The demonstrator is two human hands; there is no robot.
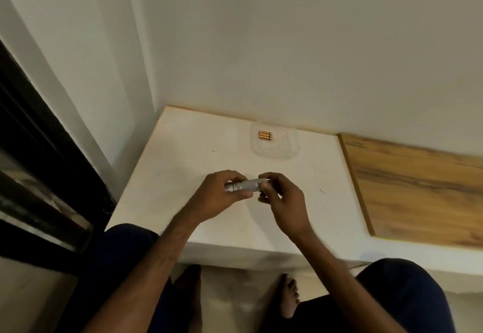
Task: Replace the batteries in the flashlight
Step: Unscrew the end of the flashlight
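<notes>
Flashlight [247, 186], a short silver metal cylinder, is held level between two hands at frame centre, just above the white surface [183, 155]. The left hand [222, 197] has its grip wrapped round the ribbed head end. The right hand [282, 202] pinches the tail end between fingers and thumb. If the tail comes free suddenly, a cap or spent cells could drop and roll off the near edge. Copper-coloured batteries [265, 135] sit in a clear plastic tray [287, 150], upper centre.
</notes>
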